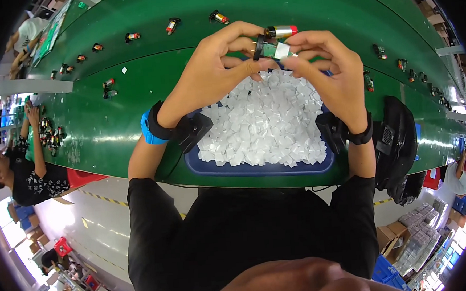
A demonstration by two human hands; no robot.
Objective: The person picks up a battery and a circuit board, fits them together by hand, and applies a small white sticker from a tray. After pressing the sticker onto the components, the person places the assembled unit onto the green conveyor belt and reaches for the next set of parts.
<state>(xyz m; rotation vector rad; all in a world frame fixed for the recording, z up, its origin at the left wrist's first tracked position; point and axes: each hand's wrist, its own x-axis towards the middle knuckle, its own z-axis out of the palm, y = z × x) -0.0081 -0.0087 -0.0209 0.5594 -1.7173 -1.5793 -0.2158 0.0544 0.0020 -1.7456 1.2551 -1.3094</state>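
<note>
Fingers: left hand (209,69) grips black-ended green circuit-board assembly (269,50); right hand (335,59) pinches its white square patch (282,49). Long axis crosswise, black end (259,46) left, red-tipped gold cylinder (281,31) pointing right.

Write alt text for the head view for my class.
A left hand and right hand hold a small electronic assembly, with a green board and a red-ended cylinder, over a blue plastic tray heaped with small white pieces. Similar assemblies lie along the green table.
</note>
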